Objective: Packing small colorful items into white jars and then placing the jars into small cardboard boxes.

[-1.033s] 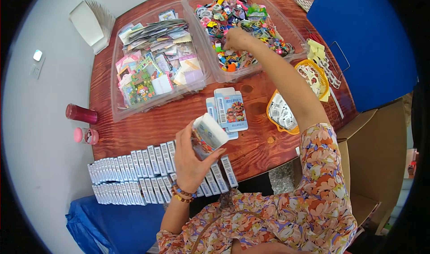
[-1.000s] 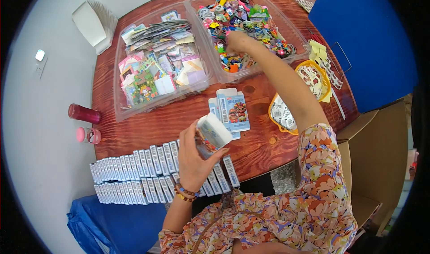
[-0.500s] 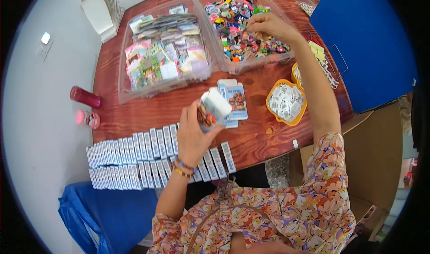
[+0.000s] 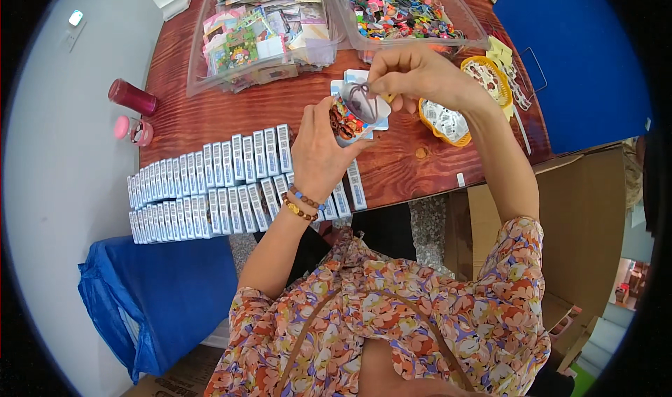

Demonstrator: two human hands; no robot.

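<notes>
My left hand [image 4: 318, 149] grips a small light-blue printed box [image 4: 347, 125], tilted with its open top toward my right hand. Closed in a pinch, my right hand [image 4: 423, 81] holds a dark cord loop [image 4: 360, 102] at the mouth of that box. What else the fingers may hold is hidden. Beneath and behind the box lie more flat light-blue boxes [image 4: 355, 75]. Long rows of slim light-blue boxes [image 4: 246, 158] stand upright along the table's near edge, left of and under my left forearm.
Farther back stand a clear bin [image 4: 470, 41] of colourful trinkets and a clear bin [image 4: 210, 82] of cards and packets. Yellow baskets [image 4: 458, 142] with small white pieces sit at the right. A red bottle [image 4: 133, 97] and a pink-lidded jar [image 4: 133, 130] are far left.
My right hand has come from the trinket bin down to the box, bringing the dark cord loop. The whole view has shifted, with the table sitting higher in the picture.
</notes>
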